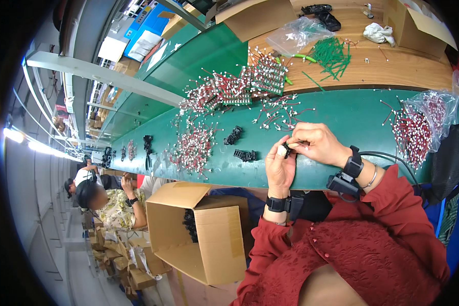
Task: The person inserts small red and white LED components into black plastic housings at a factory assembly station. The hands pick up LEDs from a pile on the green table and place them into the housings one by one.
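Both hands meet over the near edge of the green work surface (336,109). A small black plastic part (286,149) sits between my left hand (280,171) and my right hand (316,145). My left fingers pinch it from below, and a pale covering shows on one fingertip. From the right, my right thumb and fingers press against the part; whatever else they hold is too small to make out. Left of the hands lie two black plastic pieces, one nearer (245,155) and one farther (233,135). Short red wires with white connectors (280,112) are scattered beyond the hands.
Red-wire bundles on green boards (239,84) stand at the back, with a loose wire pile (194,148) at left. A plastic bag of wires (418,125) lies at right. An open cardboard box (219,239) stands below the edge. Another person (117,204) sits farther left.
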### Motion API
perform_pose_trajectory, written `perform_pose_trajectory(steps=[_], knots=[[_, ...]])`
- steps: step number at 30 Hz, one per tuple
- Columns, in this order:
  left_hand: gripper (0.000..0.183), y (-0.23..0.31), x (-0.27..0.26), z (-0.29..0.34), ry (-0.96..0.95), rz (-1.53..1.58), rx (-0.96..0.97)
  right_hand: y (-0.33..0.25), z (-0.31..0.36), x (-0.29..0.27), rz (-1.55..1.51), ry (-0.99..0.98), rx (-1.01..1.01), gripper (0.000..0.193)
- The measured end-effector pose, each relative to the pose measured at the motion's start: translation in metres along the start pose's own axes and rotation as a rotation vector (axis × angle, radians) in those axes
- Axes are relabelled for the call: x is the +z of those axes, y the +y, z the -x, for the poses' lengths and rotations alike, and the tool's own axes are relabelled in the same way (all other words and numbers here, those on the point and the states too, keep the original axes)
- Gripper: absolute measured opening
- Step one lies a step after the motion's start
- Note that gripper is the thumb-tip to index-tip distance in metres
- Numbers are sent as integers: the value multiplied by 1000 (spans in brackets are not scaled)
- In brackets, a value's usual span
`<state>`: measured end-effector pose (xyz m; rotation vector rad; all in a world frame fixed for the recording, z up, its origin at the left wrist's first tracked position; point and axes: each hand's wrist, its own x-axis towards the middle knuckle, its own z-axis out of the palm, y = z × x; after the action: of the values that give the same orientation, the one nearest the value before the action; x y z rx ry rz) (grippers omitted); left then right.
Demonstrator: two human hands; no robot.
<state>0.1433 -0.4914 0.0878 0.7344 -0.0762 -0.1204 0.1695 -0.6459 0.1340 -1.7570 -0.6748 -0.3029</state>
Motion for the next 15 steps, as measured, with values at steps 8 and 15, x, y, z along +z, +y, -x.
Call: perform_pose_trajectory(steps=[8, 15], knots=[[38, 0, 2, 0, 15, -36, 22, 8, 1, 3, -109, -21, 106, 4], [38, -2, 2, 0, 20, -61, 48, 14, 2, 9, -302, 26, 182, 6]])
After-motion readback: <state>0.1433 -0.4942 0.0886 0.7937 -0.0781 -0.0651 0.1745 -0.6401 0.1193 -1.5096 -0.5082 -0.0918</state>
